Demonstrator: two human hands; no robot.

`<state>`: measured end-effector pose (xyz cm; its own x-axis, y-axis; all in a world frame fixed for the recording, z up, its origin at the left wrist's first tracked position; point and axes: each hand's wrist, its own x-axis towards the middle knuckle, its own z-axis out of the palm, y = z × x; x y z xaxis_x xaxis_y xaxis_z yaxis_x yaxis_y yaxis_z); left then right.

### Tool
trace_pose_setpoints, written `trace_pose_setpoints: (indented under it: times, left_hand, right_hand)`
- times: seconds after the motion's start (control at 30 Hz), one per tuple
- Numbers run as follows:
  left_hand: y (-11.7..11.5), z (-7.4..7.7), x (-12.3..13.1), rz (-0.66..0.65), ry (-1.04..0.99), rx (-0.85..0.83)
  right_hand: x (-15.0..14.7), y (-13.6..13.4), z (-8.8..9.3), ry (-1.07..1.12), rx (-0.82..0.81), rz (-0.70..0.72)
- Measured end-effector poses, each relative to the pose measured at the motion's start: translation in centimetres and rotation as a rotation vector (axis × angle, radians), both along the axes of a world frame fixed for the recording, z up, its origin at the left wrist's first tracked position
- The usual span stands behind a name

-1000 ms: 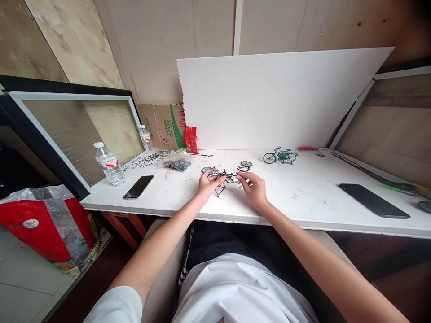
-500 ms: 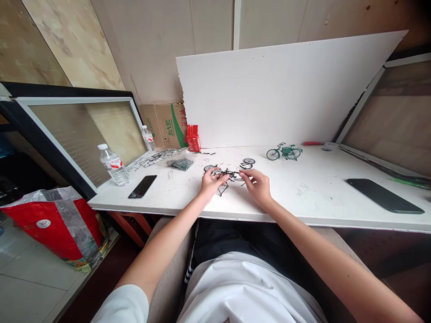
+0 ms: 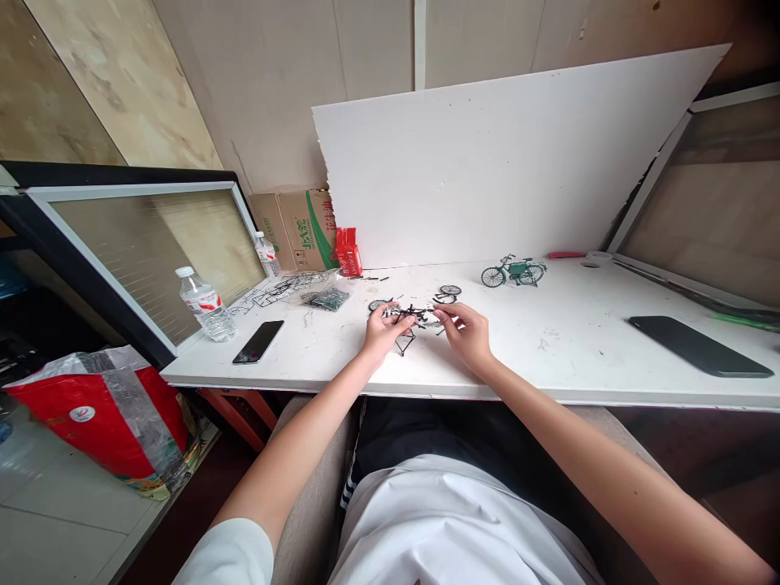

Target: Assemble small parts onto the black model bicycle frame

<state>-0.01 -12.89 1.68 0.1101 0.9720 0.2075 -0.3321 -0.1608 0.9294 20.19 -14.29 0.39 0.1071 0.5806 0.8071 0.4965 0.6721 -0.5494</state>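
Observation:
Thumb and fingers of my left hand [image 3: 383,333] are closed on a black model bicycle frame [image 3: 405,344], held just above the white table. My right hand [image 3: 468,335] pinches at the frame's right end, where a small dark part shows between the fingertips; its exact kind is too small to make out. Just beyond my right fingers lie a black toy wheel [image 3: 451,290] and a curved black piece [image 3: 445,299]. Another small wheel [image 3: 379,305] rests behind my left fingers, partly covered by them.
A green model bicycle [image 3: 513,272] stands at the back right. Two phones, one at left [image 3: 258,342] and one at right [image 3: 699,346], lie flat. Water bottles [image 3: 207,305], black sprues [image 3: 277,292], a plastic bag of parts [image 3: 327,299] and a red box [image 3: 348,253] occupy the left.
The camera view has tilted slightly. Both hands keep nearly the same position and grip around the bicycle frame.

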Motion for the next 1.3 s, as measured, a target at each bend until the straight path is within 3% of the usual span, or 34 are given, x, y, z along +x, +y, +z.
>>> trace_pose_setpoints:
  times: [0.33, 0.67, 1.3]
  left_hand:
    - [0.46, -0.47, -0.05, -0.011, 0.006, 0.047]
    - [0.48, -0.50, 0.01, -0.013, 0.004, 0.098]
    - [0.67, -0.72, 0.02, -0.015, 0.005, 0.066]
  right_hand:
    - [-0.20, -0.40, 0.48, -0.128, 0.104, -0.009]
    - [-0.10, -0.30, 0.30, -0.116, 0.054, 0.012]
    - [-0.33, -0.60, 0.58, -0.113, 0.108, -0.002]
